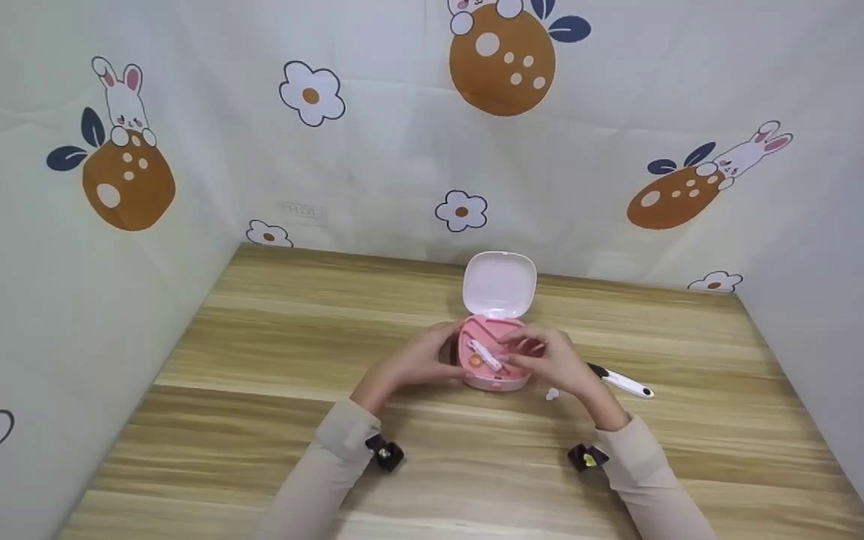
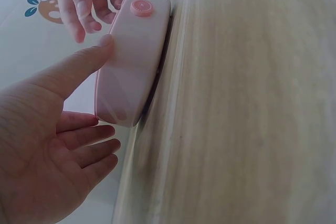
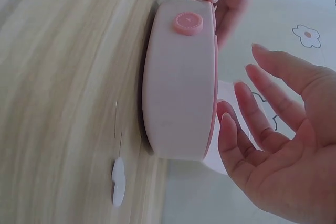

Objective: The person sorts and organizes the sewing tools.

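A small pink box (image 1: 496, 384) stands on the table, its white lid (image 1: 499, 285) raised at the back. Inside its pink tray lie a slim white item (image 1: 485, 355) and a small orange ring (image 1: 475, 361). My left hand (image 1: 424, 358) holds the box's left side, thumb at the front rim and fingers along the side; the box front (image 2: 131, 61) shows a round pink button (image 2: 142, 8). Over the right part of the tray hovers my right hand (image 1: 552, 360); its fingers are loosely bent and apart, with nothing visible between them in the right wrist view.
Right of the box, a small white piece (image 3: 118, 182) with thin wire-like strands lies on the wooden table (image 1: 289, 337). Farther right is a white-handled tool (image 1: 627, 383) with a black end. Printed fabric walls (image 1: 372, 150) border the table.
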A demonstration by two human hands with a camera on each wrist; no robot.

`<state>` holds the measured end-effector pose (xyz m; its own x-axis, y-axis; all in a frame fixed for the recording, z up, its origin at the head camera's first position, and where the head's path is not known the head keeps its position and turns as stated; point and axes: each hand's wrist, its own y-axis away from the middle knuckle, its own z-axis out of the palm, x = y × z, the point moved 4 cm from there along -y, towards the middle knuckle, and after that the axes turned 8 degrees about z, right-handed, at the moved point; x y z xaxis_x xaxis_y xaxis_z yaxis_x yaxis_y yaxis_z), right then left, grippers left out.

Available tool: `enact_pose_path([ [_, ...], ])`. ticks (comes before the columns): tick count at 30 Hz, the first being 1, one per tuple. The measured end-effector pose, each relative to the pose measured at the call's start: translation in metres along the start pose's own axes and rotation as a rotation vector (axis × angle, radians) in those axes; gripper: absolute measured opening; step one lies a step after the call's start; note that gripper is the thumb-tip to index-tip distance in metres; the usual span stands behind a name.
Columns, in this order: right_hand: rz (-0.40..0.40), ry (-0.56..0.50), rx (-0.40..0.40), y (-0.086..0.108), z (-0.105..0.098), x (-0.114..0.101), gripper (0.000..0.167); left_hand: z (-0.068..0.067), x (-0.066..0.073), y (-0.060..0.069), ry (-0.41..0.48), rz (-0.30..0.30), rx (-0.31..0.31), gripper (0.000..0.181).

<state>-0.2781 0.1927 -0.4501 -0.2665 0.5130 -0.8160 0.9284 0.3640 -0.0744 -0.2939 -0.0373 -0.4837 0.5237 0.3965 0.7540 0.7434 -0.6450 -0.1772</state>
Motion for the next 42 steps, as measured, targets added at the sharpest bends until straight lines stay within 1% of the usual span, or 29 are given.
enact_pose_path([
  [5,0.013,-0.003,0.021,0.007,-0.007,0.003,0.025,0.0,-0.001,0.0,0.004,0.01,0.003,0.094],
  [10,0.021,-0.012,0.05,0.017,-0.017,0.009,0.025,0.0,0.001,-0.001,-0.016,-0.018,-0.008,0.097],
  [12,0.03,-0.012,0.061,0.022,-0.022,0.012,0.025,0.0,0.001,-0.001,-0.02,-0.018,-0.01,0.097],
  [19,0.085,0.019,0.093,0.038,-0.039,0.023,0.029,0.001,0.001,-0.004,0.034,0.023,-0.007,0.091],
  [24,0.117,0.033,0.124,0.047,-0.049,0.03,0.029,0.001,0.0,-0.003,0.044,0.017,-0.011,0.091],
  [31,0.178,0.067,0.16,0.058,-0.061,0.037,0.029,0.002,-0.002,-0.003,0.089,0.006,-0.009,0.09],
  [39,0.24,0.106,0.208,0.07,-0.074,0.047,0.031,0.002,-0.002,-0.002,0.082,0.002,-0.012,0.093],
  [42,0.251,0.13,0.224,0.073,-0.077,0.05,0.031,0.003,-0.002,-0.002,0.081,0.003,-0.014,0.093],
])
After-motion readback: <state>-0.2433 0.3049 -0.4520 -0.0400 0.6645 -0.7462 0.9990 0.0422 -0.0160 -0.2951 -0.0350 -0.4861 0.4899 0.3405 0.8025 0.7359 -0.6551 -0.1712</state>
